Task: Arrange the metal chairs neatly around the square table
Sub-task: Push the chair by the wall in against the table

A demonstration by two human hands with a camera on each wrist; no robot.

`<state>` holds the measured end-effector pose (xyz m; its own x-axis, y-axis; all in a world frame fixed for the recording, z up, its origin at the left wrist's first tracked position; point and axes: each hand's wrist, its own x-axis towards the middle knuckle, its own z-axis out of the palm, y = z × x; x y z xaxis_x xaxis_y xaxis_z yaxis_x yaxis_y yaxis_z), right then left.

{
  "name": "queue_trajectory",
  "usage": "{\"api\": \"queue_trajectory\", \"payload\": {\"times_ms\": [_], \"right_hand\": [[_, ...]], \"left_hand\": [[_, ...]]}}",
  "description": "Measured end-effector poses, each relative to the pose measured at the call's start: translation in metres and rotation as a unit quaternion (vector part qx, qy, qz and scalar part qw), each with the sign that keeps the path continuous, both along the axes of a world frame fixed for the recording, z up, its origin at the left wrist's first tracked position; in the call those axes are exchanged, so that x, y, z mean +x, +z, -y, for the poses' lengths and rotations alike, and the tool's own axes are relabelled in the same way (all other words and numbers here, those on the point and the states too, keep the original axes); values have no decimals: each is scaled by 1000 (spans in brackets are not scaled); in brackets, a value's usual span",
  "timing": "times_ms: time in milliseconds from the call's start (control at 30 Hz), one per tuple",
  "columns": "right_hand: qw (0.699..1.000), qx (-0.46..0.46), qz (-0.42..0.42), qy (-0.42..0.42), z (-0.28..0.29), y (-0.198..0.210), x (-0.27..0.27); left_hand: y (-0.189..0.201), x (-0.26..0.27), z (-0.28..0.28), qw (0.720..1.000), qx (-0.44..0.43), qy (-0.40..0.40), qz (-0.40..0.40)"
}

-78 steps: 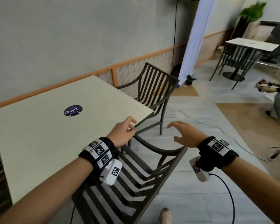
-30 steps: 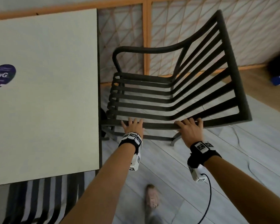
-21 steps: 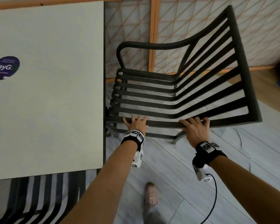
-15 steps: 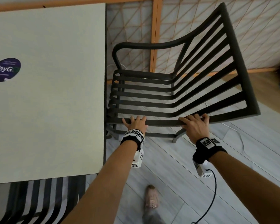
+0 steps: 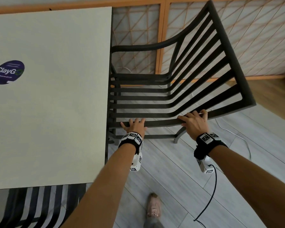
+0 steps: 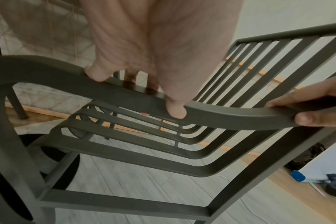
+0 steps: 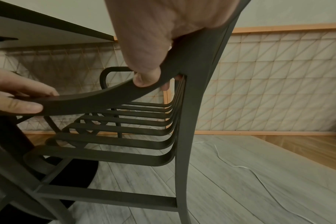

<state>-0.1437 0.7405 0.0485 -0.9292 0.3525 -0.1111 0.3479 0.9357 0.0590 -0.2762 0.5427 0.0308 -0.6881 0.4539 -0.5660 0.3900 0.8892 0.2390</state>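
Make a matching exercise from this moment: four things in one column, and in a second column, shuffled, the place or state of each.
Things
1. left hand
2. right hand
3. round ClayG sticker
4. second slatted chair

Places or states
A. stuck on the square table top
B. grips the armrest of the metal chair at the end near the backrest
C. tucked under the table's near edge
D. grips the same armrest at the end near the table

Pairs: 1-D, 2-B, 3-A, 4-C
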Motion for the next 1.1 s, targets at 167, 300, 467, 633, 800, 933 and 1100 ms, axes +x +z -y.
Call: {"api": "queue_trajectory", "payload": {"times_ms": [167,300,467,633,800,933,1100], "right_hand": [[1000,4,5,25,3,-1,-13],[999,-2,6,35,12,-2,-24],[999,-15,-3,32,33,-5,-29],[999,-14,-13,29,47,-6,-28],[1000,-8,-12,25,49,-8,-27],[1000,-2,2,31,50,-4,-25],[1000,-28,5,10,66,13,-23]], "left_hand": [[-2,-6,8,1000,-6,16,-18],[-5,-11,19,999,-9,36,-19],[-9,-11,34,997,-25,68,-24],[-13,-11,40,996,-39,69,-51],[-23,-8,44,993,-27,68,-87],[-19,1,48,992,-10,67,-111],[7,21,52,996,-3,53,-76]]}}
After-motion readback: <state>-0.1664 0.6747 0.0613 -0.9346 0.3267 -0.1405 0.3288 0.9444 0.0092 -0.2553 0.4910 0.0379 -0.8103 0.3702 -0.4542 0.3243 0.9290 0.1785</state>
